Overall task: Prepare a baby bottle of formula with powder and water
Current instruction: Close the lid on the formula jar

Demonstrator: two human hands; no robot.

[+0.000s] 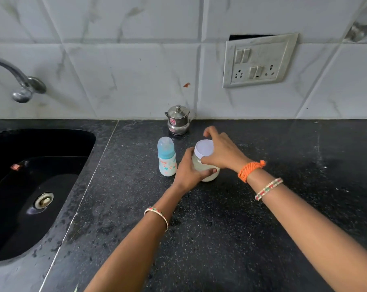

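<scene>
**Both hands on the powder jar, bottle standing just beside**

The baby bottle (pixel 167 158) stands upright on the tabletop (pixel 231 228), long axis vertical, its clear blue cap pointing up. It is just to the outer side of the left hand (pixel 188 171), close to the knuckles but not plainly touching. Its lower body is white plastic with small coloured prints too small to read; the upper part is translucent blue with a rounded dome.

The jar (pixel 205 163) also stands upright, between the two hands. It is a squat, rounded glass or clear plastic shape holding something pale and creamy, topped with a flat white round lid (pixel 204 147). The left hand wraps around the jar's body, thumb across the front. The right hand (pixel 222 150) curls over the lid from the far side, fingers and thumb gripping its rim. The hands hide much of the jar's wall, so the fill level is hard to judge.

Beyond the hands, against the tiled wall, sits a small lidded steel pot (pixel 178 120) with a knob on top and red stickers that cannot be read. The tabletop is dark speckled stone. Far out past the left hand lies a black sink (pixel 52 144), cut off at the frame edge, with a metal tap (pixel 20 85) above it.
</scene>
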